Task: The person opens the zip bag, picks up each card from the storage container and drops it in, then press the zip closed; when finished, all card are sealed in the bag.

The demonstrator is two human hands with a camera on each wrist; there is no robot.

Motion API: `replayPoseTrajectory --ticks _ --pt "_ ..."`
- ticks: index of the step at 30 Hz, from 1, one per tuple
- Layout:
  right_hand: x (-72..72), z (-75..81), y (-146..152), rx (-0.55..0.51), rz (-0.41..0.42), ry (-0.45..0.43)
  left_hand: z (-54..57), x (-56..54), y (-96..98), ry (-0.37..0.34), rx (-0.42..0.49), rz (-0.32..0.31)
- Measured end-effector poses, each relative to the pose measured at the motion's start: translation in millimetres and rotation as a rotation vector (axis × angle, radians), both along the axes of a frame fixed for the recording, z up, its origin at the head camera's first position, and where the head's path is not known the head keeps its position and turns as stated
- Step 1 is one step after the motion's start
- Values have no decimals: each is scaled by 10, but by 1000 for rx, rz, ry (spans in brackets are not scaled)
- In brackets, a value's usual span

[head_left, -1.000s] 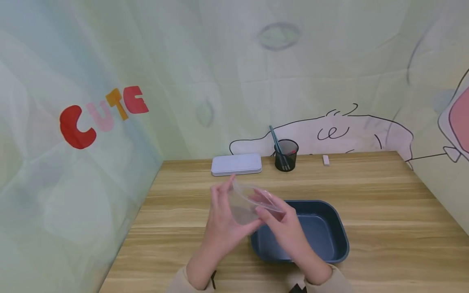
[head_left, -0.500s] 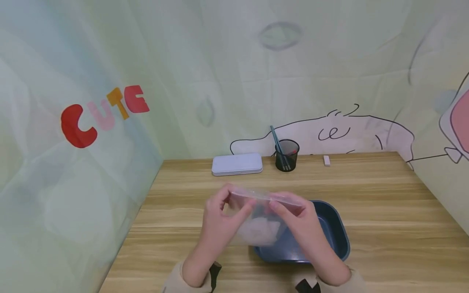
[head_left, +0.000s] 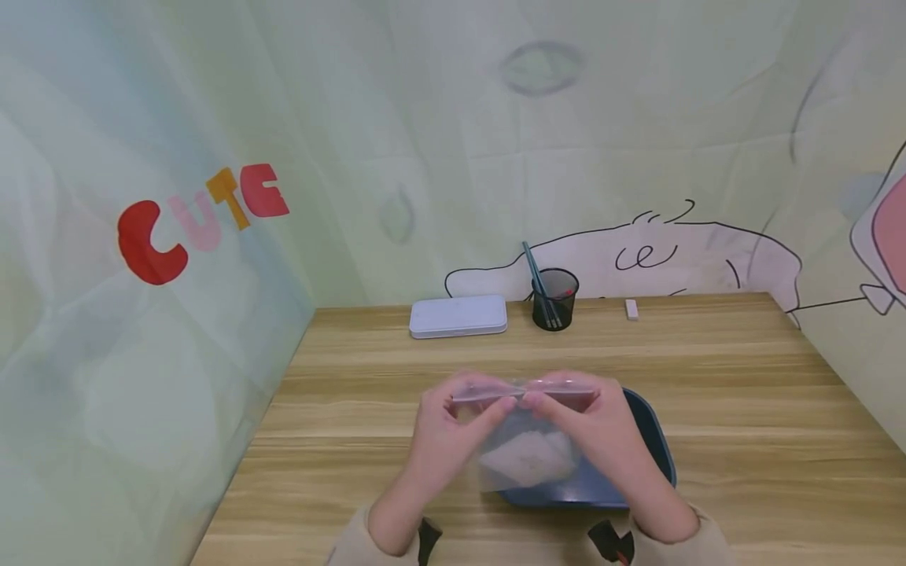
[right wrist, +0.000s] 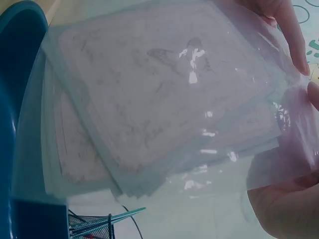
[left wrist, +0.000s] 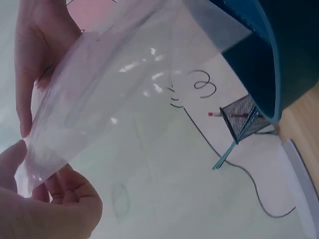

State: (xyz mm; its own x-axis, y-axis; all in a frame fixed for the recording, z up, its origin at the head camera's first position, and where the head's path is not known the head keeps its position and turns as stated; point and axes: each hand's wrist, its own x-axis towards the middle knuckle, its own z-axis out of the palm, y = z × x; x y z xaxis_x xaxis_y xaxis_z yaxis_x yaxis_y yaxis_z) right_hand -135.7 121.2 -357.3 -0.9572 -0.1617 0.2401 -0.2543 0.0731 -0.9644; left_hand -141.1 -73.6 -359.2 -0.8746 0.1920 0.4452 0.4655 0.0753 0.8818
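Note:
A clear plastic zip bag (head_left: 527, 460) hangs upright between both hands, its top edge spread sideways. Pale rectangular sheets (right wrist: 164, 89) lie loosely stacked inside, seen through the plastic in the right wrist view. My left hand (head_left: 440, 436) pinches the bag's top edge between thumb and fingers on the left. On the right, my right hand (head_left: 609, 428) pinches the same edge, and the two thumb tips nearly meet at its middle. Behind and below the bag, a dark blue tray (head_left: 658, 440) is partly covered by the bag and the right forearm.
Along the table's back edge are a white flat case (head_left: 458, 317), a black mesh cup (head_left: 554, 303) holding blue-green sticks, and a small white block (head_left: 631, 310). A printed curtain (head_left: 396, 141) rises behind and beside the wooden table (head_left: 340, 424).
The bag's top edge, gaping and tilted earlier, is now pressed flat and level. Both hands have turned, and the thumbs have come together at the middle. The tray stays put.

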Motion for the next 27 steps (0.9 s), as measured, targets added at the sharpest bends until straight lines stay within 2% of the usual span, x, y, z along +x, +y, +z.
replayPoseTrajectory --ticks 3,7,20,27 --pt "-14 -14 7 -12 14 10 -11 -9 32 -46 40 -2" --pt "-20 -29 12 -18 17 22 -22 -22 62 -72 46 17" --pt "-18 -86 -10 -10 6 92 -64 -23 92 -17 17 28" --pt "-13 -90 -12 -1 -34 59 -78 -27 62 30 22 45"
